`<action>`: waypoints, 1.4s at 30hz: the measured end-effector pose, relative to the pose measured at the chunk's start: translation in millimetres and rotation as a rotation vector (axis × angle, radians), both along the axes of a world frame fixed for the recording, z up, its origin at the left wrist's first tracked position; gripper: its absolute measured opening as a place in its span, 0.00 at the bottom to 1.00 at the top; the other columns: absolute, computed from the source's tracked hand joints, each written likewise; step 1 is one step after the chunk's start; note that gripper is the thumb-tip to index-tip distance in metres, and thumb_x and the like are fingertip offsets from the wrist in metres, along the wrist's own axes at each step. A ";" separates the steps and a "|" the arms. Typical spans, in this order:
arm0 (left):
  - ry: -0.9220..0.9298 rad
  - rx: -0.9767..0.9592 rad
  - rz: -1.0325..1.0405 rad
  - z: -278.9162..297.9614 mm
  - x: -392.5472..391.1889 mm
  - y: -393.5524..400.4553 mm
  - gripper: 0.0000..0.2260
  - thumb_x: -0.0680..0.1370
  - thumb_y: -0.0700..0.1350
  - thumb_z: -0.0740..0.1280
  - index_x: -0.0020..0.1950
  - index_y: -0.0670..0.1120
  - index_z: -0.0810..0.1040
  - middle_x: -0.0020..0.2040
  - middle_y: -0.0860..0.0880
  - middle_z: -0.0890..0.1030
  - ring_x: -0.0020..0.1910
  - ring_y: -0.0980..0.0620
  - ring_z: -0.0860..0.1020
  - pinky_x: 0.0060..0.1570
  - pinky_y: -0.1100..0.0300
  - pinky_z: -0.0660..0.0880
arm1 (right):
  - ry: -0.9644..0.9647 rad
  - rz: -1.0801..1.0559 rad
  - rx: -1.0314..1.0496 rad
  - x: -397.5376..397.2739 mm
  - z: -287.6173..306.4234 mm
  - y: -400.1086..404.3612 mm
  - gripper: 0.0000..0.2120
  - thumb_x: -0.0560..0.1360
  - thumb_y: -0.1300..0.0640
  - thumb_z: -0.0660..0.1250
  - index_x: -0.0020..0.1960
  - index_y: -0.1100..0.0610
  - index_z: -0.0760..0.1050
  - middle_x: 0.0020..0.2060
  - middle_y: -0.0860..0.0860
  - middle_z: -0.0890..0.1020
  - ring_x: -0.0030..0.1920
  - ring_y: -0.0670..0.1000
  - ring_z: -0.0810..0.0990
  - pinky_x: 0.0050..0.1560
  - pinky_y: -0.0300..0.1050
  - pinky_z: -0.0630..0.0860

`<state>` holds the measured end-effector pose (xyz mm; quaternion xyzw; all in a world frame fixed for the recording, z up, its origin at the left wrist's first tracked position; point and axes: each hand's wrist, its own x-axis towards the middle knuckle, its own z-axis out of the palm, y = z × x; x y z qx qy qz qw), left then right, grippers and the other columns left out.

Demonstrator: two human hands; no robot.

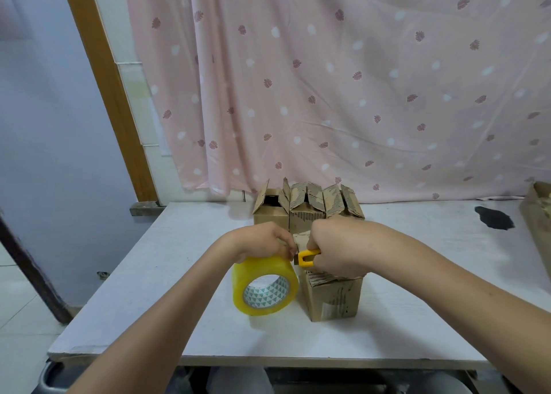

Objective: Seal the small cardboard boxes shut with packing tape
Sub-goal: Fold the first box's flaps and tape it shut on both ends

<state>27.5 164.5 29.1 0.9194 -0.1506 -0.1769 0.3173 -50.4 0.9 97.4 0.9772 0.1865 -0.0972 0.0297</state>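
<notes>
A small cardboard box (332,296) stands in the middle of the white table (149,289). My left hand (265,241) grips the top of a yellow-tinted roll of packing tape (264,286) held just left of the box. My right hand (335,247) rests over the box's top and grips a yellow utility knife (307,258), whose end points at the tape between roll and box. The box's top is mostly hidden under my right hand. Behind it stand three small boxes (307,208) with their flaps up.
A pink patterned curtain (328,80) hangs behind the table. A dark stain (495,217) marks the table at the right, and part of a larger cardboard box (539,217) shows at the right edge. A wooden frame (110,89) rises at the left.
</notes>
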 end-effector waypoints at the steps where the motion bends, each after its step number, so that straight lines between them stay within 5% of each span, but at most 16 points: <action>1: 0.007 -0.012 0.000 -0.2 0.2 0.2 0.06 0.80 0.42 0.68 0.48 0.49 0.84 0.48 0.55 0.82 0.47 0.57 0.77 0.47 0.62 0.72 | 0.007 0.003 -0.003 -1.5 -1.1 0.1 0.14 0.78 0.60 0.61 0.34 0.55 0.63 0.29 0.51 0.68 0.28 0.51 0.65 0.27 0.41 0.61; 7: 0.000 0.015 0.000 1.0 -0.9 1.9 0.06 0.80 0.42 0.67 0.51 0.46 0.84 0.47 0.55 0.81 0.45 0.60 0.75 0.43 0.65 0.70 | 0.086 -0.022 0.002 -5.6 4.0 -0.3 0.07 0.77 0.60 0.60 0.41 0.58 0.73 0.30 0.52 0.73 0.25 0.50 0.68 0.25 0.38 0.65; 12: 0.000 0.053 0.002 2.5 0.2 4.2 0.05 0.80 0.45 0.67 0.48 0.51 0.83 0.52 0.55 0.80 0.47 0.58 0.75 0.43 0.64 0.71 | 0.182 -0.057 0.131 -7.8 27.5 -20.2 0.13 0.77 0.58 0.59 0.47 0.61 0.82 0.36 0.54 0.84 0.22 0.48 0.73 0.23 0.34 0.68; 17: 0.022 0.060 -0.006 2.3 -0.3 4.2 0.04 0.81 0.46 0.67 0.49 0.51 0.82 0.46 0.57 0.79 0.45 0.57 0.76 0.39 0.65 0.70 | 0.111 -0.165 0.426 6.7 22.3 -52.8 0.15 0.78 0.59 0.56 0.53 0.52 0.81 0.34 0.52 0.84 0.24 0.50 0.75 0.26 0.39 0.72; 23: 0.010 0.072 0.011 0.0 -2.9 5.6 0.07 0.79 0.50 0.69 0.52 0.50 0.83 0.50 0.56 0.80 0.43 0.59 0.76 0.40 0.66 0.71 | -0.024 -0.416 0.313 43.8 -39.4 -88.2 0.19 0.81 0.59 0.53 0.70 0.50 0.68 0.51 0.54 0.78 0.40 0.53 0.79 0.38 0.44 0.76; 26: 0.042 0.064 0.035 0.5 -3.3 7.2 0.07 0.77 0.52 0.72 0.51 0.51 0.83 0.46 0.54 0.80 0.42 0.55 0.78 0.40 0.63 0.74 | -0.019 -0.485 0.197 53.8 -76.6 -100.0 0.11 0.82 0.57 0.55 0.63 0.58 0.66 0.58 0.57 0.75 0.46 0.55 0.74 0.39 0.44 0.71; 31: 0.051 0.067 0.045 0.3 -3.0 7.5 0.05 0.77 0.50 0.71 0.51 0.51 0.83 0.45 0.53 0.80 0.42 0.53 0.78 0.38 0.63 0.75 | 0.066 -0.509 0.046 51.0 -114.6 -105.9 0.05 0.80 0.60 0.55 0.55 0.57 0.64 0.55 0.55 0.71 0.48 0.54 0.71 0.45 0.43 0.68; 36: 0.046 0.060 0.045 -2.2 -2.2 7.4 0.04 0.78 0.49 0.70 0.50 0.51 0.83 0.46 0.52 0.81 0.42 0.53 0.79 0.37 0.63 0.76 | 0.081 -0.518 -0.004 51.4 -128.1 -109.4 0.10 0.80 0.60 0.58 0.61 0.58 0.64 0.58 0.57 0.71 0.52 0.55 0.69 0.45 0.43 0.66; 42: 0.041 0.054 0.047 -5.6 -2.5 10.1 0.04 0.78 0.51 0.70 0.48 0.53 0.83 0.52 0.49 0.82 0.44 0.51 0.80 0.43 0.58 0.78 | 0.024 -0.523 0.065 52.3 -131.4 -118.4 0.13 0.76 0.48 0.66 0.45 0.55 0.65 0.47 0.51 0.74 0.48 0.54 0.75 0.43 0.45 0.70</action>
